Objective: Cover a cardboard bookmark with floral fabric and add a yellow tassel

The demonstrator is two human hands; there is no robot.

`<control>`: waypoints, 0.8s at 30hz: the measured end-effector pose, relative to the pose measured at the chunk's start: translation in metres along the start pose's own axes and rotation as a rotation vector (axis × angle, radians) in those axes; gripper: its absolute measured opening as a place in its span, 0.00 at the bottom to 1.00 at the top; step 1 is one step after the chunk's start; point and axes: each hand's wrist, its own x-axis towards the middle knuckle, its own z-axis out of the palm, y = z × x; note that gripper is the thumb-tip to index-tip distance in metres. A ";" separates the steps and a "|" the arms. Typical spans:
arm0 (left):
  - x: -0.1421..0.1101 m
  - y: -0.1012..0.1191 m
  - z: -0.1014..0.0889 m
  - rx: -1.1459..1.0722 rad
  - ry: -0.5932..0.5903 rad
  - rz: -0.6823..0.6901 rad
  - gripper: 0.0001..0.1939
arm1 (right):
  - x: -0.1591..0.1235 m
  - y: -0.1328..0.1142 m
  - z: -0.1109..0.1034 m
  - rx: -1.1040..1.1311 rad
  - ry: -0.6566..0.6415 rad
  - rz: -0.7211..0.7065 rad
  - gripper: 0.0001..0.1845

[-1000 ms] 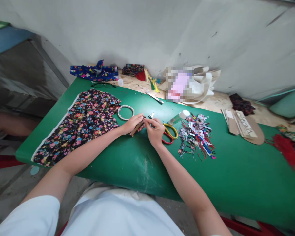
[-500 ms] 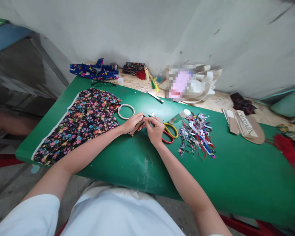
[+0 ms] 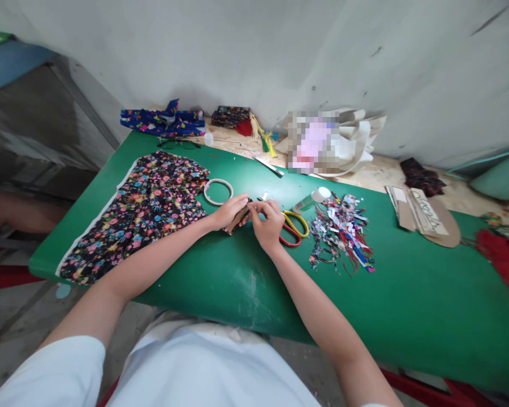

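Pale gray wall [image 3: 237,51] stands behind a long green table [image 3: 195,277]. At the left end lies a big black cloth [image 3: 139,220] with lots of bright flowers and a white edge. Next comes a white ring [image 3: 218,203], flat on the table. Just beside it, the left hand [image 3: 230,212] has its fingers bent around a small brown piece [image 3: 234,224], which is up near the middle of the table. To the right, the right hand [image 3: 268,224] has its thumb and finger pinched on the far end of that piece. Then come scissors [image 3: 300,235] with red and yellow handles, a glue bottle [image 3: 311,199] with a white cap, and a messy pile of scraps [image 3: 341,234]. Farther right lie cardboard pieces [image 3: 443,226] and red threads [image 3: 497,257].
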 end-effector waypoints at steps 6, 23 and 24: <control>0.000 0.000 0.000 -0.040 -0.003 -0.004 0.22 | 0.001 0.001 -0.002 -0.094 0.041 -0.151 0.09; 0.000 -0.001 0.000 -0.084 0.024 -0.014 0.23 | 0.007 -0.006 -0.008 -0.316 0.179 -0.557 0.06; 0.000 -0.001 0.000 -0.088 0.023 -0.013 0.22 | 0.007 -0.006 -0.008 -0.312 0.183 -0.554 0.06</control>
